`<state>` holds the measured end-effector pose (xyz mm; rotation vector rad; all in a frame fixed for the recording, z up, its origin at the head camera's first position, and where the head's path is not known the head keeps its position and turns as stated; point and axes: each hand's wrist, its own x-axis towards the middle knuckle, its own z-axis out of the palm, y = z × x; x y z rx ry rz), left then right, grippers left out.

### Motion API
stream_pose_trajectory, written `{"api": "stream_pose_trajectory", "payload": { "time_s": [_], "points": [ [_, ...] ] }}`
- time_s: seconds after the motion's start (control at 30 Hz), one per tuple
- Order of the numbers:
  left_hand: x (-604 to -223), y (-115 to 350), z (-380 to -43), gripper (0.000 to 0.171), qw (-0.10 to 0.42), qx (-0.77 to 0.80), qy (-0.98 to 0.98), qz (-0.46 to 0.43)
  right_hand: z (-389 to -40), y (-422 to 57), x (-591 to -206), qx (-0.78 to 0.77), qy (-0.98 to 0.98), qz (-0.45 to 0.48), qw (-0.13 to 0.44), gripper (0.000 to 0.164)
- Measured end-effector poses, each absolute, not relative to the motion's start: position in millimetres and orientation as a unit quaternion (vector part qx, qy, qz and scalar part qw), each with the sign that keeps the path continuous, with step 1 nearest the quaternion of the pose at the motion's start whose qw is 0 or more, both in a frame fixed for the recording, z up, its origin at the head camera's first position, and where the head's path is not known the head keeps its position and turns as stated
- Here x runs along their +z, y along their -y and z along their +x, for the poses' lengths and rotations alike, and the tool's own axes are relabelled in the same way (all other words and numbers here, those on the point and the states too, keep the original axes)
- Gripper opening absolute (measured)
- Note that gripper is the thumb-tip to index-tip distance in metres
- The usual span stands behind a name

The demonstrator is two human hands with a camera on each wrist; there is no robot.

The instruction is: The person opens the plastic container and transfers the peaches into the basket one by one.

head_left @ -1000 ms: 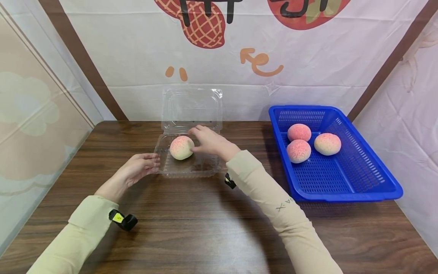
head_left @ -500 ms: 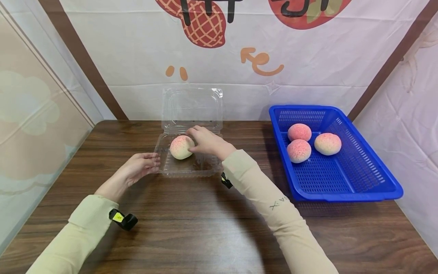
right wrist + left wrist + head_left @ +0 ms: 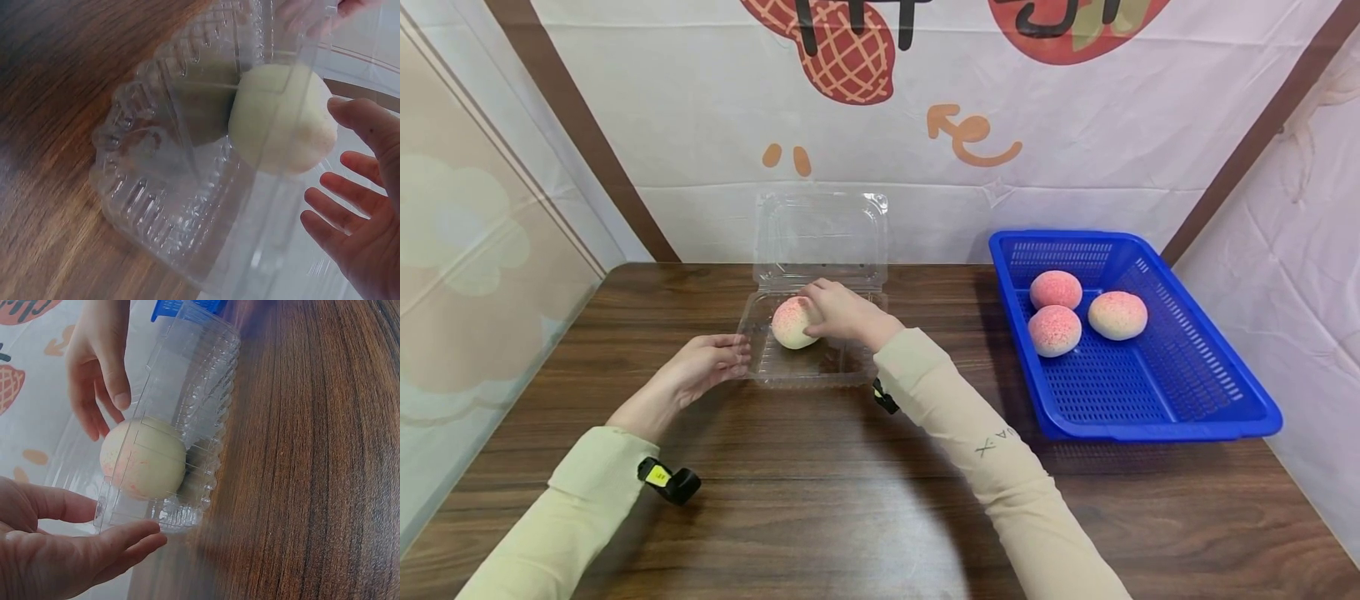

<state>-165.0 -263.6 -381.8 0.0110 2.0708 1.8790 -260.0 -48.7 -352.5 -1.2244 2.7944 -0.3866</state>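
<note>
A pale yellow peach (image 3: 790, 323) with pink speckles sits in the left half of a clear hinged plastic box (image 3: 820, 375), whose lid (image 3: 820, 233) stands up at the back. My right hand (image 3: 844, 315) reaches over the box from the right, its fingers and thumb spread at the peach's side. In the right wrist view the thumb tip (image 3: 340, 107) is right at the peach, while the other fingers are loosely bent and apart from it. My left hand (image 3: 703, 367) stays at the box's left end, thumb and straight fingers (image 3: 134, 536) along its rim.
On the right of the brown wooden table (image 3: 820, 500) stands a blue perforated basket (image 3: 1105, 400). Inside it lie a pink peach (image 3: 1056, 290), a speckled peach (image 3: 1055, 331) and a paler peach (image 3: 1117, 315). A printed cloth backdrop (image 3: 700, 125) rises behind the table.
My right hand has shifted slightly left, farther over the peach, and its forearm has followed. The left hand, box and basket look unmoved.
</note>
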Motion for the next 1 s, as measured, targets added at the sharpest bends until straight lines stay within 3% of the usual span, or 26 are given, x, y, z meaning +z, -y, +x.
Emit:
{"api": "stream_pose_trajectory", "payload": {
  "time_s": [1.0],
  "points": [
    [-382.7,264.2,-166.1,0.054,0.175,0.666,-0.725,0.005,-258.3,68.6,-356.9,-0.094,-0.912,-0.396,0.039,0.055]
  ]
}}
